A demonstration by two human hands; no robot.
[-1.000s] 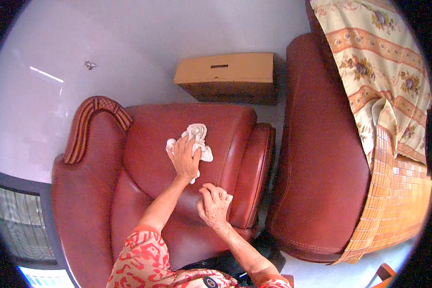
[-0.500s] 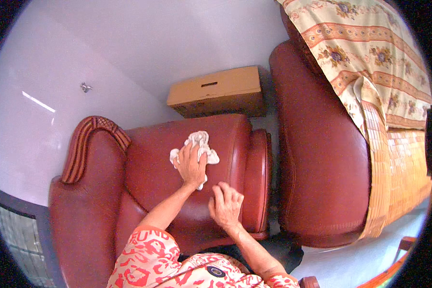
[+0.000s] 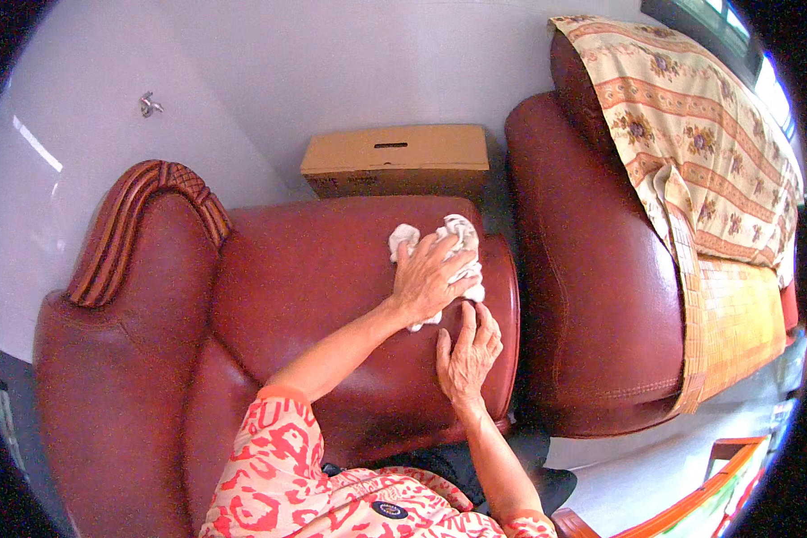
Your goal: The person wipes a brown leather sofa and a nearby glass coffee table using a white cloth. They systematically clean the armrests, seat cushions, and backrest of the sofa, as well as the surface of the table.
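Observation:
My left hand (image 3: 429,282) presses a crumpled white cloth (image 3: 458,235) onto the dark red leather seat (image 3: 323,260) of an armchair, close to the seat's right-hand edge. Folds of the cloth stick out past the fingers and below the palm. Just to the right and nearer to me, my right hand (image 3: 469,359) rests with fingers apart on the front part of the seat and holds nothing. Its fingertips come close to the cloth's lower edge. The armchair has a carved wooden armrest trim (image 3: 121,242) on the left.
A brown cardboard box (image 3: 403,148) stands behind the seat by the pale wall (image 3: 350,63). To the right is a red leather sofa (image 3: 592,269) with a slatted mat (image 3: 735,314) and a flowered cover (image 3: 690,134). A metal tap (image 3: 151,105) sticks out of the left wall.
My left hand has slid the cloth rightward to the seat's edge. The right hand has moved right and its fingers have straightened out. The whole view has shifted slightly.

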